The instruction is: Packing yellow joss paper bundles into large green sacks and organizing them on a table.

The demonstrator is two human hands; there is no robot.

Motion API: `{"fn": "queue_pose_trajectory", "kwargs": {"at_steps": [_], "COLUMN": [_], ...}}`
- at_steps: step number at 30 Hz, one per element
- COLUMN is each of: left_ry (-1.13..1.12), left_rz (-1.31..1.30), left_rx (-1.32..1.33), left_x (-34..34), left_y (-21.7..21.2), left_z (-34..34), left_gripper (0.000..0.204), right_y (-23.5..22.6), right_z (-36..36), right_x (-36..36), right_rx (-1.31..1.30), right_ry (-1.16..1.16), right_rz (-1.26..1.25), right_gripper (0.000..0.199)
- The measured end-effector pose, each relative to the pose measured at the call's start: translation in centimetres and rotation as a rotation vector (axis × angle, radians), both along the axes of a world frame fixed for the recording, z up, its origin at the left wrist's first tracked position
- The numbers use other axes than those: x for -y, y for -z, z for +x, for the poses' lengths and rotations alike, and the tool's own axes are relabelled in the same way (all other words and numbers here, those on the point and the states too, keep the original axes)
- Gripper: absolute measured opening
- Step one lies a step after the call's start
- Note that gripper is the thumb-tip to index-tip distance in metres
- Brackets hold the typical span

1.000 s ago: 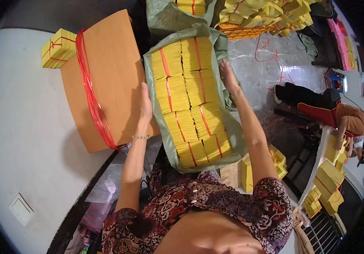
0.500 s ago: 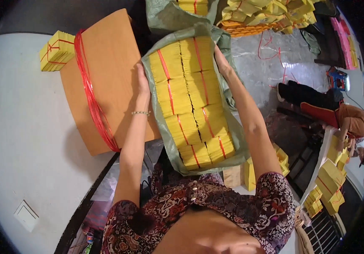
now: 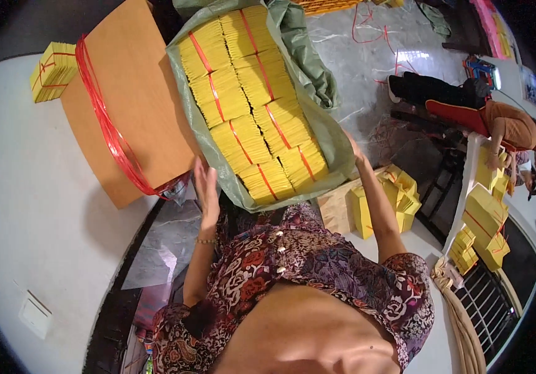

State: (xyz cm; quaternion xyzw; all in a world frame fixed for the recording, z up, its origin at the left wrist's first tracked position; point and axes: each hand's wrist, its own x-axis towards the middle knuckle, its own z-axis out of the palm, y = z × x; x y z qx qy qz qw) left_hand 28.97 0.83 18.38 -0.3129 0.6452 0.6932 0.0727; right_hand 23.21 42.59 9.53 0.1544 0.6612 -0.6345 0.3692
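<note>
A green woven sack (image 3: 187, 106) stands open in front of me, its rim turned outward. Inside, yellow paper bundles (image 3: 240, 96) tied with red bands are packed in two columns. My left hand (image 3: 206, 190) is open beside the sack's near left side, its fingers stretched upward; whether it touches the sack I cannot tell. Against the right side of the sack lies my right hand (image 3: 356, 151), its visible fingers extended and partly hidden by the sack's edge.
On my left an orange-brown board (image 3: 137, 93) carries a hank of red ties (image 3: 103, 118), with a tied yellow bundle (image 3: 53, 71) beyond it. Yellow paper pieces (image 3: 383, 199) lie at right. Another person (image 3: 507, 121) sits farther right near a table with yellow stacks (image 3: 486, 218).
Both hands have slid from the sack's far sides toward me, and the left has opened away from it. The sack and surroundings sit higher and farther left in view.
</note>
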Motion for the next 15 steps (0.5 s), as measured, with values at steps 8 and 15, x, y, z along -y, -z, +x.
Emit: {"fn": "queue_pose_trajectory", "kwargs": {"at_steps": [8, 15], "left_ry": [0.079, 0.076], "left_rz": [0.407, 0.434], "left_rx": [0.077, 0.071], "left_x": [-1.8, -1.7], "left_y": [8.3, 9.5], "left_z": [2.1, 1.1], "left_gripper": [0.064, 0.063], "right_y": [-3.5, -2.3], "right_z": [-1.8, -0.7], "right_x": [10.3, 8.0], "right_rx": [0.038, 0.026], "right_ry": [0.392, 0.376], "right_rz": [-0.128, -0.148], "right_gripper": [0.053, 0.054]}}
